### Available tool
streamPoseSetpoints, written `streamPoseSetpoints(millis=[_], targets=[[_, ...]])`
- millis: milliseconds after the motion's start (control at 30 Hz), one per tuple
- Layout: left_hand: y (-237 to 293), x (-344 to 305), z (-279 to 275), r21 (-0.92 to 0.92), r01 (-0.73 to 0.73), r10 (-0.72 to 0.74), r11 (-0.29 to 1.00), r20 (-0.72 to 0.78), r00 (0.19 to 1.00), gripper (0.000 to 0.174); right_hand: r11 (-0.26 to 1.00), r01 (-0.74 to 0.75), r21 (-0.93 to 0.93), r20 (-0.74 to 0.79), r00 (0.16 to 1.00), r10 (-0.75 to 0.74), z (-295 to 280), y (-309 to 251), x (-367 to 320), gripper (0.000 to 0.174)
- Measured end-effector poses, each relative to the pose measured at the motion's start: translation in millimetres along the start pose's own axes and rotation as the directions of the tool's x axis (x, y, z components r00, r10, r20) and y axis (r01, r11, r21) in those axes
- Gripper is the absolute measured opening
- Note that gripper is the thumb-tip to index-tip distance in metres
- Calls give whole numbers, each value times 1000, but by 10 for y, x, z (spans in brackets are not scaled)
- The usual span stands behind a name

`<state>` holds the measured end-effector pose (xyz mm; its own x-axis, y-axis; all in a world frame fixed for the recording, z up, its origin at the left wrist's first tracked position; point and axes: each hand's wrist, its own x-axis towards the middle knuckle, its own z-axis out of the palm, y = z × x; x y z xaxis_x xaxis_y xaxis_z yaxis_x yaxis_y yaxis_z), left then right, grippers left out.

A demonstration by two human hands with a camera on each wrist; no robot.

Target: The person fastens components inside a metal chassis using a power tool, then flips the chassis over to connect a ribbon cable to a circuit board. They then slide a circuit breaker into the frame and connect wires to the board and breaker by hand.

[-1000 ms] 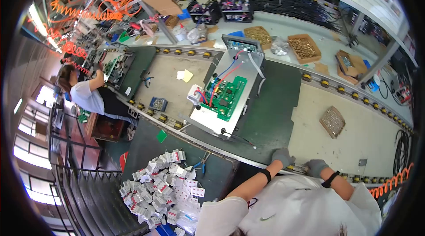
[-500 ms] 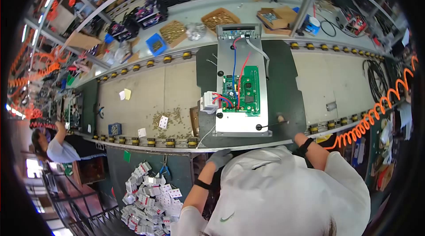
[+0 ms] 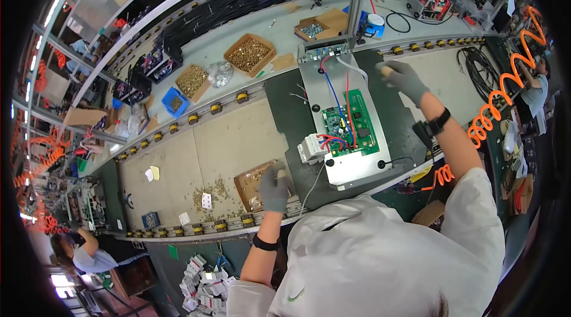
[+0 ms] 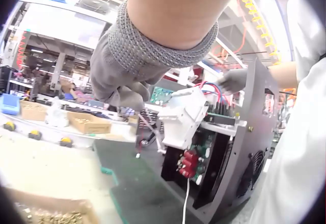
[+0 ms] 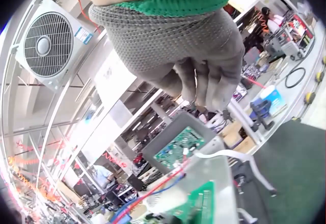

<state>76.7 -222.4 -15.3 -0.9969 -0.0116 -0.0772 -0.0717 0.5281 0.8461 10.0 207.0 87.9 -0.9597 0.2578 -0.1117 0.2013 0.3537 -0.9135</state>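
A metal unit with a green circuit board [image 3: 363,126] and red and blue wires lies on a dark green board [image 3: 324,193]. A white block [image 3: 311,148] is wired to its left side. My gloved left hand [image 3: 275,189] hovers left of the unit over a carton of brass parts [image 3: 245,193]; in the left wrist view its fingers [image 4: 127,95] bend loosely around nothing. My gloved right hand [image 3: 405,80] is raised beside the unit's far right part. The right wrist view shows that hand [image 5: 178,51] with loosely bent fingers above the unit, holding nothing.
Roller tracks [image 3: 216,108] border the line. Beyond stand cartons of metal parts [image 3: 250,55], a blue bin [image 3: 175,102] and a metal post [image 3: 357,1]. White breaker modules [image 3: 205,287] are piled at lower left. An orange coiled hose [image 3: 505,94] hangs at right.
The head view has turned. My left hand has risen from the line's front edge to above the carton. My right hand has moved from the unit's near right side toward its far end.
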Motion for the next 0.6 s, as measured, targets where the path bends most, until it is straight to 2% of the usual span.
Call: streamPoseSetpoints(millis=[67,133,200,233,267,300,333,367,400,433,500,533,567,600], targets=[[378,70,206,-158,-182,197,971,88,976,22,995,-65,-69,215,974,79,241,148,469,36],[551,150,425,-144,-301,324,943,174,930,21,978,-205,-26,140,968,206,620,-88,652,25],[759,223,631,-154,-419,441,895,156,884,25,931,-346,-117,61,933,354,858,56,1066,24],[836,283,722,-155,-421,443,894,151,884,25,927,-366,-80,12,930,368,940,71,1177,23],[906,357,806,-94,-484,493,870,193,849,31,929,-361,-83,13,932,363,1005,108,1251,23],[974,428,885,-36,-543,535,839,237,811,37,920,-368,133,13,929,370,1081,132,1277,23],[1046,453,946,-35,-541,533,840,234,813,37,867,-361,343,17,925,379,1163,200,1320,23],[1144,455,1006,129,-521,477,844,265,838,46,882,-367,296,-1,923,385,1207,270,1387,14],[1230,489,1055,288,-490,414,823,286,864,56,882,-374,287,4,921,389,1238,248,1412,14],[1307,556,1098,295,-437,318,849,375,871,67,853,-403,332,21,907,420,1273,215,1405,15],[1523,641,1109,306,-416,268,856,427,864,67,816,-443,371,41,886,462,1317,269,1442,17],[1599,659,1126,318,-406,227,857,476,850,66,780,-485,396,102,867,488,1333,333,1488,18],[1544,678,1223,282,-420,248,862,488,837,61,741,-525,418,162,846,508,1341,406,1523,21],[1495,705,1287,277,-417,243,866,495,834,61,738,-533,415,161,841,517,1328,402,1501,21]])
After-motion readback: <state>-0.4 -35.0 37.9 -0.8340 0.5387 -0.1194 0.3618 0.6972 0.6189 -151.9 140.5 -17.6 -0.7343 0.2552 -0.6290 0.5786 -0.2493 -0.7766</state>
